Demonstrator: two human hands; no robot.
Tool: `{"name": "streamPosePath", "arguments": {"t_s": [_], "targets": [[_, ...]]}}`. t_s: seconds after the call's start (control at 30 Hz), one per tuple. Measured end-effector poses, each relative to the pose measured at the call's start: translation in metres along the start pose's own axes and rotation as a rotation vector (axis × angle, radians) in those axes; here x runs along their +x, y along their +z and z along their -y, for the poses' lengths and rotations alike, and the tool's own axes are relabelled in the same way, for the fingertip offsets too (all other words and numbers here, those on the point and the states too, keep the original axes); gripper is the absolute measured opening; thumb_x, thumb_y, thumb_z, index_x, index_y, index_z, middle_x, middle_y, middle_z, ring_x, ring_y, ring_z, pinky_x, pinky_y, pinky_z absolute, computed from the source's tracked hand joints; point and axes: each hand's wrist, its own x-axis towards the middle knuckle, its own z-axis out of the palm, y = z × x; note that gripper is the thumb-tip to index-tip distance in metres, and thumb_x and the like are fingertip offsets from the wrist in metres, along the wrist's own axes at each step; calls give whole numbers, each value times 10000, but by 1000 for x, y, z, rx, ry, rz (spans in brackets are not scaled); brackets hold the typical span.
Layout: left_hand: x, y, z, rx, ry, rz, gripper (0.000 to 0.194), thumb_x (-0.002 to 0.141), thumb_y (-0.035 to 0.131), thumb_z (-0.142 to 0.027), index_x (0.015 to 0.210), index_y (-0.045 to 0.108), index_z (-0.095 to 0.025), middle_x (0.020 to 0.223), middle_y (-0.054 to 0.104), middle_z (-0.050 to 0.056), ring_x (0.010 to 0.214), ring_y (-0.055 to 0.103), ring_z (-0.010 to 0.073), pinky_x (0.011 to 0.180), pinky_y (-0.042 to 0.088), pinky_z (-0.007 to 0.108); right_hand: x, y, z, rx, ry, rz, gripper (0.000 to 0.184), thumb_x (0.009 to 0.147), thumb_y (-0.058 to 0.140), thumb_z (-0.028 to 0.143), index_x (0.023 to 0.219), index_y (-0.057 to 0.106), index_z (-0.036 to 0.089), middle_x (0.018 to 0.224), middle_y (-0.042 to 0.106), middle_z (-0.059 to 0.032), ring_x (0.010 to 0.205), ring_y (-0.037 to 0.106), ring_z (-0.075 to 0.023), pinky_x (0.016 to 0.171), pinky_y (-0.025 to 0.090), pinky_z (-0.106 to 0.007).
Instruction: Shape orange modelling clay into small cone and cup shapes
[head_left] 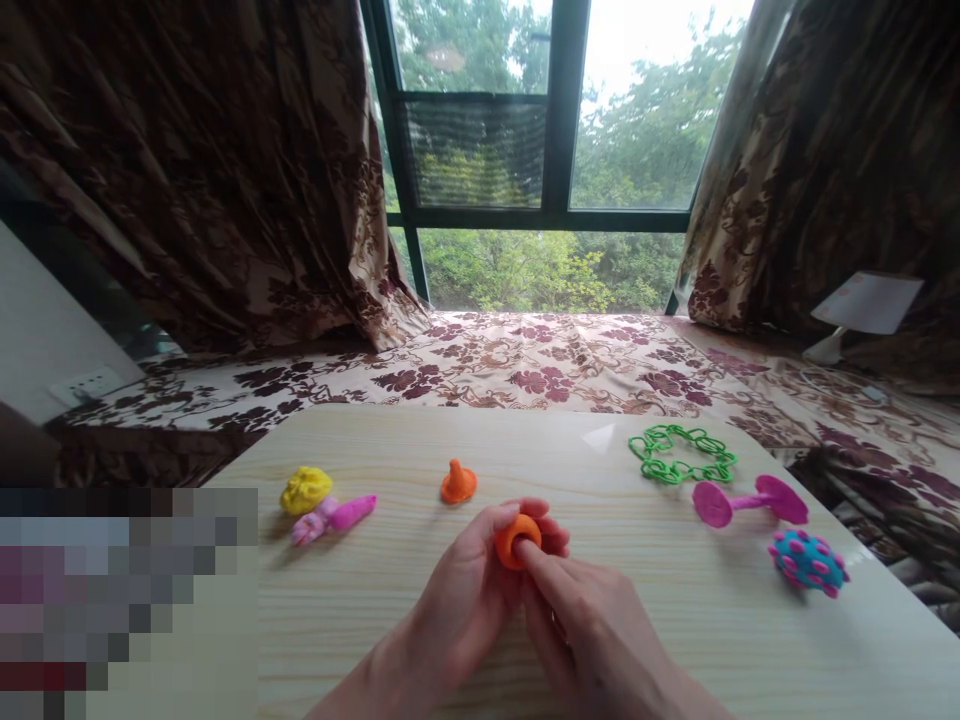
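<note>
My left hand (465, 590) and my right hand (592, 625) meet over the middle of a pale wooden table (675, 640). Together they pinch a small orange clay piece (516, 538), cupped like a little bowl. My left fingers wrap around it from the left. My right index finger presses into its hollow from the front. A second orange clay cone (457, 483) stands on the table just beyond my hands.
Left lie a yellow clay lump (305, 489) and a pink clay shape (331, 517). Right lie a green clay chain (681, 455), a magenta dumbbell-like piece (750, 499) and a blue ball with pink dots (808, 562). Curtains and a window stand behind.
</note>
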Motion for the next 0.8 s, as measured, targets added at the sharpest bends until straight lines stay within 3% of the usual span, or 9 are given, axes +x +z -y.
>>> {"name": "streamPosePath", "arguments": {"t_s": [0.13, 0.53, 0.67, 0.8], "targets": [[3, -4, 2, -36, 53, -68, 178, 778, 514, -236, 892, 598, -128, 861, 607, 82, 893, 575, 191, 874, 428, 332, -2, 10, -1, -11, -33, 16, 416, 834, 351, 171, 1245, 304, 132, 859, 620, -72, 670, 563, -148, 583, 398, -230], [0, -4, 1, 35, 76, -70, 156, 778, 524, -229, 849, 614, -123, 781, 608, 65, 801, 596, 159, 903, 424, 353, -6, 23, 3, -28, -47, 42, 555, 747, 392, 127, 1286, 259, 101, 740, 625, -57, 566, 557, -156, 492, 377, -231], [-4, 5, -6, 59, 65, -35, 255, 799, 495, -301, 996, 577, -162, 955, 610, 81, 937, 571, 190, 902, 415, 356, 1, 10, 8, 235, 64, -12, 388, 806, 392, 169, 1193, 399, 138, 650, 580, -11, 515, 501, -109, 487, 378, -200], [-6, 6, -7, 77, 79, 23, 273, 814, 471, -265, 1068, 533, -185, 1085, 567, 96, 1077, 491, 212, 909, 392, 344, 8, -3, 16, 589, 243, 54, 312, 864, 330, 191, 1158, 431, 159, 591, 510, 28, 482, 466, -83, 446, 372, -168]]}}
